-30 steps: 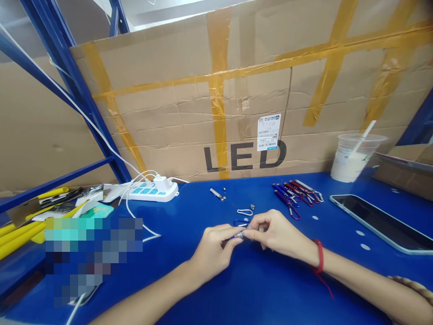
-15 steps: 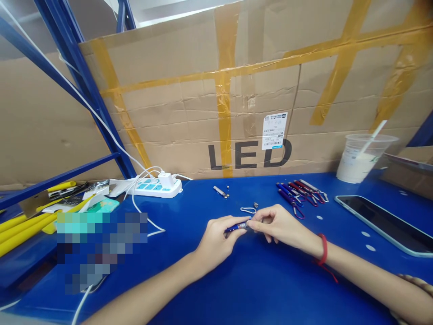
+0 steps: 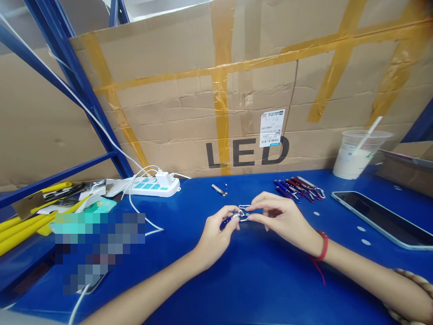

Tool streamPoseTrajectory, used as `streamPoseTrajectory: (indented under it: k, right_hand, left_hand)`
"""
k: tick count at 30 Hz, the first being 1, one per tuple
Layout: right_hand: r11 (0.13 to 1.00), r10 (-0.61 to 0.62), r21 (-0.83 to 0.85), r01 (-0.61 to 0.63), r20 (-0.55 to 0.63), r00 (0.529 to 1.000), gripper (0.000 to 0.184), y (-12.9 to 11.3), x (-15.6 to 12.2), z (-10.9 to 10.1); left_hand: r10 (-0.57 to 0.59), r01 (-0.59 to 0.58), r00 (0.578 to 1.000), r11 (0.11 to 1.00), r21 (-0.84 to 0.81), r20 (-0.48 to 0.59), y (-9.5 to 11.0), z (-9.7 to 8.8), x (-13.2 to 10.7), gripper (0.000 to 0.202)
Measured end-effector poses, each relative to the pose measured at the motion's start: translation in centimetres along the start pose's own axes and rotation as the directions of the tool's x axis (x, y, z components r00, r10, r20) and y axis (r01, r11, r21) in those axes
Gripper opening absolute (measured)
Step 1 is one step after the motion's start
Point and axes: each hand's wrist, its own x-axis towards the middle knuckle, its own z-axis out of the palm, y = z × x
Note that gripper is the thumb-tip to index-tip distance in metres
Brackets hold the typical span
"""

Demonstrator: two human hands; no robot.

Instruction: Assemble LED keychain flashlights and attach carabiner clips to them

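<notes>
My left hand [image 3: 216, 234] is closed around a small blue pen-shaped torch [image 3: 227, 220], its silver tip pointing right. My right hand [image 3: 280, 219] meets that tip, thumb and forefinger pinched at a silver clip [image 3: 244, 209] lying just behind the torch on the blue table [image 3: 257, 280]. A red cord circles my right wrist. Whether the right fingers grip the clip or the torch's end I cannot tell.
A row of several blue and red torches with clips [image 3: 297, 188] lies behind my right hand. A loose silver torch part [image 3: 218, 190] sits mid-table. A phone [image 3: 382, 219] and plastic cup [image 3: 358, 153] are at right; a power strip [image 3: 155, 186] and yellow tools [image 3: 30, 216] at left. A taped cardboard box [image 3: 237, 90] forms the back wall.
Both hands have moved farther from me with the blue torch, reaching the silver clip. The right fingers have spread somewhat while the pinch stays at the torch's tip.
</notes>
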Motion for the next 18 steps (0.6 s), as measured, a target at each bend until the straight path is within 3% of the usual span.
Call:
streamPoseTrajectory:
  k: [9, 18]
  right_hand:
    - [0.974, -0.187, -0.129, 0.187, 0.009, 0.982, 0.016, 0.4, -0.1, 0.0]
    - [0.891, -0.349, -0.286, 0.351, 0.063, 0.935, 0.014, 1.1, -0.1, -0.3]
  left_hand:
    - [0.007, -0.012, 0.999, 0.996, 0.089, 0.052, 0.1, -0.2, -0.1, 0.022]
    - [0.009, -0.037, 0.987, 0.985, 0.169, 0.163, -0.2, -0.3, -0.2, 0.021]
